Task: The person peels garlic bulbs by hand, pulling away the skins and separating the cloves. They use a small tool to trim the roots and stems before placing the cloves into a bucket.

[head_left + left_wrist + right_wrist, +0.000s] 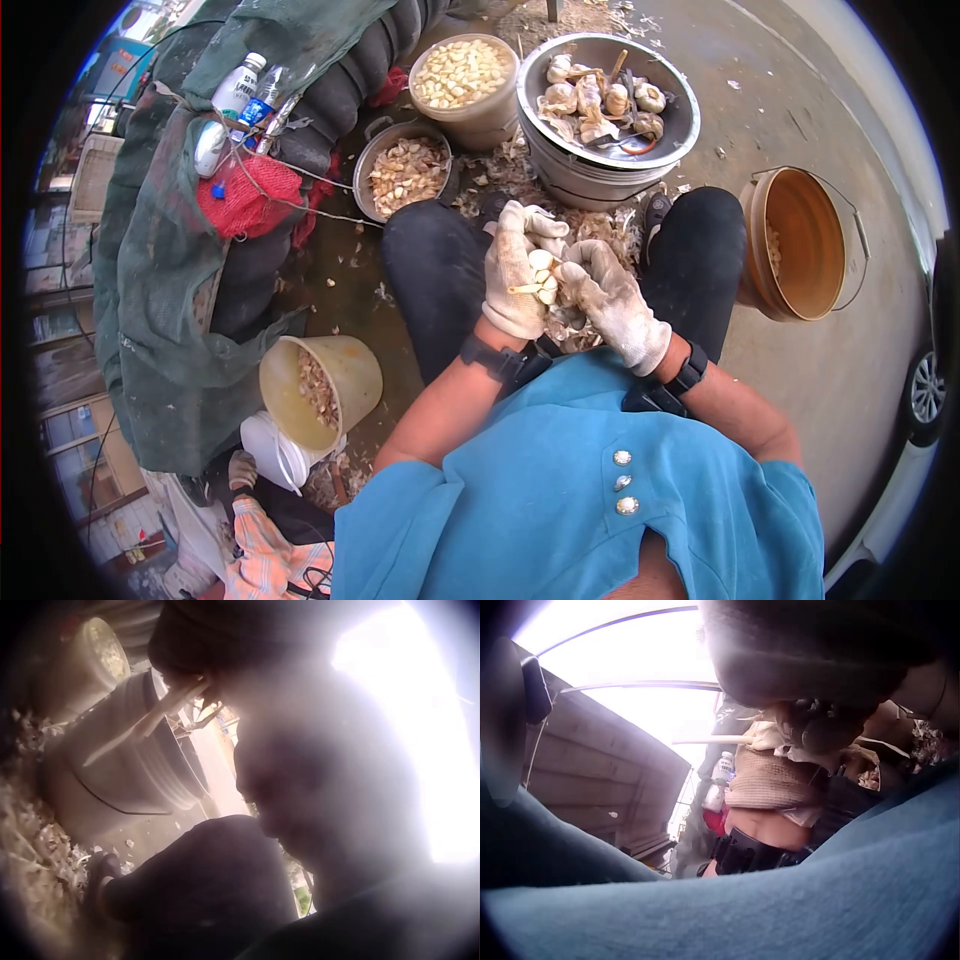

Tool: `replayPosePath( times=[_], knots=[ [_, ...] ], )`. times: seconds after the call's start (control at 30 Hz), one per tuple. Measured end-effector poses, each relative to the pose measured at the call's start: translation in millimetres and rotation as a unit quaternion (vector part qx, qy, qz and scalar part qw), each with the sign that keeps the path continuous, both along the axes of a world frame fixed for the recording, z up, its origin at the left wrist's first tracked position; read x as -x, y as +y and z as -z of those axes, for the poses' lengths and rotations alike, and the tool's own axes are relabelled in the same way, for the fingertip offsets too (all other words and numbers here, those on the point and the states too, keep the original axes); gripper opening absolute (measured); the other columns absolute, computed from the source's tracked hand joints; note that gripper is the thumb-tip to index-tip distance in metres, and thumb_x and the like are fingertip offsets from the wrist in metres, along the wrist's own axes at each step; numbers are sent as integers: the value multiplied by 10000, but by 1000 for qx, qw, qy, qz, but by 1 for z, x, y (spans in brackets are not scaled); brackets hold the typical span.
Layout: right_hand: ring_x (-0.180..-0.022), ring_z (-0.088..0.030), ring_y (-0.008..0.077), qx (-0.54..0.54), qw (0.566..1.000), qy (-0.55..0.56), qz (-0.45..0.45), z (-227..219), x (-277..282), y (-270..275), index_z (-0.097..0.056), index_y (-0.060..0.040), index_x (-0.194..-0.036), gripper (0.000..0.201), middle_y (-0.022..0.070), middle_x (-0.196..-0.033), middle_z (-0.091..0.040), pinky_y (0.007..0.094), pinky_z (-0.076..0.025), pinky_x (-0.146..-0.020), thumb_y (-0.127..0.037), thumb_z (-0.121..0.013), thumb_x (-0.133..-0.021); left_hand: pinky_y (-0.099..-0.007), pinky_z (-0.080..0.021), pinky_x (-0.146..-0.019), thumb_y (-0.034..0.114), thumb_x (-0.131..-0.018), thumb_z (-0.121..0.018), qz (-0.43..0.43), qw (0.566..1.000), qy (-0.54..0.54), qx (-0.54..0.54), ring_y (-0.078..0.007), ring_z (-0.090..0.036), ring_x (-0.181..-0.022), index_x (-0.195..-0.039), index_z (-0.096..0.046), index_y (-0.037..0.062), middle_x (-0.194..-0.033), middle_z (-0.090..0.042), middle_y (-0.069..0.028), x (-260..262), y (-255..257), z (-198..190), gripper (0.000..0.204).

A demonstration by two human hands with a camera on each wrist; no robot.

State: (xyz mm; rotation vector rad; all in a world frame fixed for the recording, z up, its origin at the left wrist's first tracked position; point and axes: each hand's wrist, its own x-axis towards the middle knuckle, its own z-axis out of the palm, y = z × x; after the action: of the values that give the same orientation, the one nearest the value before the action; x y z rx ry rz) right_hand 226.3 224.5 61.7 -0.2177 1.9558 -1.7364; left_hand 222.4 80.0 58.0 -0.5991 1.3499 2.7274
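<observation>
In the head view my gloved left hand [513, 280] is over my lap, its fingers curled round pale garlic cloves [543, 272] with a bit of stalk sticking out. My gloved right hand [618, 308] meets it from the other side, thumb and fingers bent and pinching the papery, brownish side of the same garlic. The right wrist view shows a garlic stalk [714, 739] pointing out sideways by the knitted glove cuff [772, 780]. The left wrist view is dark and glary, with a long pale stalk [146, 724] in front of a bucket.
Ahead stands a metal bowl [688, 120] of whole garlic bulbs on a bucket. Beside it are a tub [480, 118] of peeled cloves and a pot [450, 165] of cloves. A tan bucket [812, 245] lies right, a cream bucket [355, 375] left. Another person's gloved hand [242, 470] shows lower left.
</observation>
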Motion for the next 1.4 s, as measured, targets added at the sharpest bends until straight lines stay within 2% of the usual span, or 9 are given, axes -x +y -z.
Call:
replayPosePath(
  times=[0.13, 0.53, 0.6, 0.77, 0.93, 1.17, 1.2, 1.27, 1.4],
  knots=[
    [-858, -551, 68, 131, 983, -129, 13, 3, -1, 1, -525, -29, -1149, 296, 35, -1014, -578, 238, -488, -748, -272, -562, -984, -245, -439, -622, 372, -1001, -430, -37, 999, -3, 3, -111, -510, -639, -796, -575, 39, -753, -559, -38, 3, -2, 11, 417],
    [-778, -571, 54, 50, 996, -46, 53, 10, -2, -5, -564, -19, -1118, 321, 26, -908, -623, 223, -488, -670, -302, -586, -969, -252, -465, -610, 376, -1024, -395, -36, 993, 60, 99, -115, -527, -630, -899, -577, 45, -734, -560, -36, -2, -1, 9, 398],
    [-757, -563, 55, 45, 990, -126, 36, 0, 3, 1, -569, -19, -1098, 330, 25, -883, -624, 227, -480, -660, -323, -582, -969, -247, -454, -618, 395, -1027, -383, -20, 960, 129, 247, -106, -510, -654, -908, -562, 46, -764, -544, -30, -5, 2, 5, 410],
    [-716, -545, 58, -10, 986, -164, 28, -9, 6, 1, -572, -27, -1054, 366, 10, -817, -608, 236, -464, -623, -382, -580, -966, -280, -488, -672, -63, -740, -418, -29, 837, 277, 470, -122, -517, -700, -931, -510, 1, -919, -535, -61, -9, 4, 18, 221],
    [-632, -486, 30, 162, 963, -216, 5, 9, 5, 8, -562, -55, -1026, 362, -17, -768, -571, 194, -389, -533, -412, -585, -966, -259, -489, -658, -4, -846, -441, -43, 940, 145, 307, -108, -528, -699, -936, -524, 8, -890, -550, -64, -8, 7, 17, 122],
    [-679, -550, 73, 38, 994, -41, 95, 6, -2, -8, -579, -51, -995, 233, 11, -781, -597, 231, -459, -607, -260, -661, -931, -239, -467, -572, 2, -887, -449, -38, 999, 6, 5, -102, -520, -628, -938, -534, 15, -710, -531, -33, -4, -3, 24, 100],
    [-679, -550, 73, 38, 994, -42, 96, 3, -2, -7, -579, -51, -995, 233, 11, -781, -597, 231, -459, -607, -260, -661, -931, -239, -467, -572, 2, -887, -449, -38, 999, 6, 5, -102, -520, -628, -938, -534, 15, -710, -531, -33, -4, -2, 24, 100],
    [-731, -589, 96, -31, 996, 72, 47, -2, 0, -5, -584, -39, -990, 200, 38, -788, -607, 262, -491, -669, -206, -671, -923, -232, -462, -563, -41, -841, -456, -32, 933, 131, 334, -104, -515, -635, -947, -528, 15, -733, -524, -33, -3, 1, 25, 140],
    [-807, -577, 111, -114, 986, 116, 33, 8, 0, -7, -611, -21, -1020, 234, 73, -871, -629, 286, -484, -724, -243, -634, -951, -219, -456, -557, -79, -791, -447, -40, 943, 134, 303, -105, -508, -640, -946, -512, 15, -751, -502, -36, -2, 0, 27, 193]
  ],
)
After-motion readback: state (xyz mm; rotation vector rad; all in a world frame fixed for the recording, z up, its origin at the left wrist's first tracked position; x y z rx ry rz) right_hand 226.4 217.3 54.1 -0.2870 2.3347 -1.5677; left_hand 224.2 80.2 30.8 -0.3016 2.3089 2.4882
